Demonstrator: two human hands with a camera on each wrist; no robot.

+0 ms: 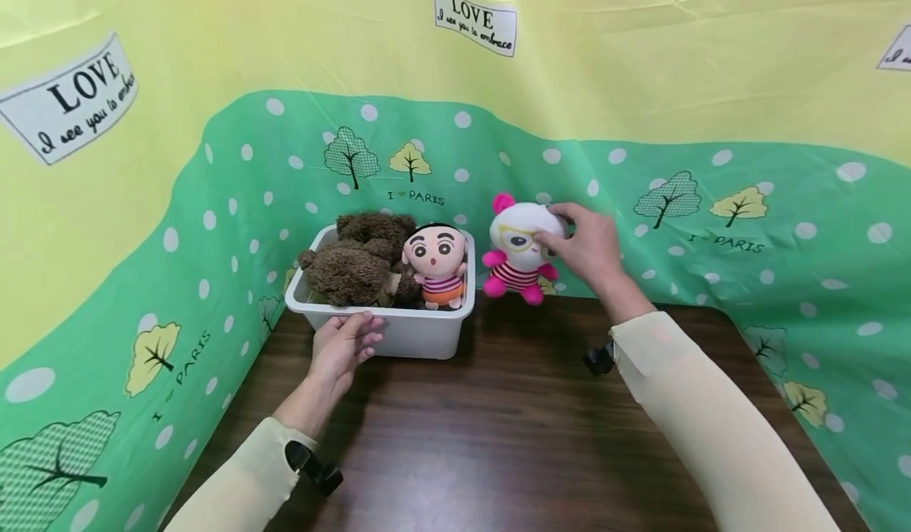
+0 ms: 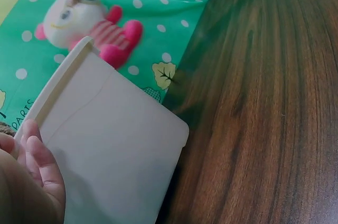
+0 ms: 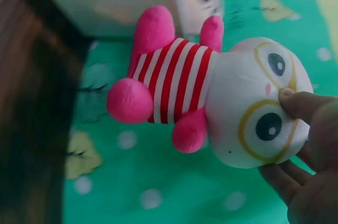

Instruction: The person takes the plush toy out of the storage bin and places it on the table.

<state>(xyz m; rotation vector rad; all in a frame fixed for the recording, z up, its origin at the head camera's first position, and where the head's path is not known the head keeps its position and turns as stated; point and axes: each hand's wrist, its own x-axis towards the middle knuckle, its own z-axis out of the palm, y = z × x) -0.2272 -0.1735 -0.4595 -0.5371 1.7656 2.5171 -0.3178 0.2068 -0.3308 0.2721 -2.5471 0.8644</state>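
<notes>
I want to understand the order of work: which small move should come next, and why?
Probably the right hand should bring the panda doll left over the white bin: it holds the doll's head beside the bin, while the left hand touches the near rim and other toys already lie inside.

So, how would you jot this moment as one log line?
Right hand: holds pink plush by head, outside tub | Left hand: at tub's near rim | In tub: brown plush, boy doll
</notes>
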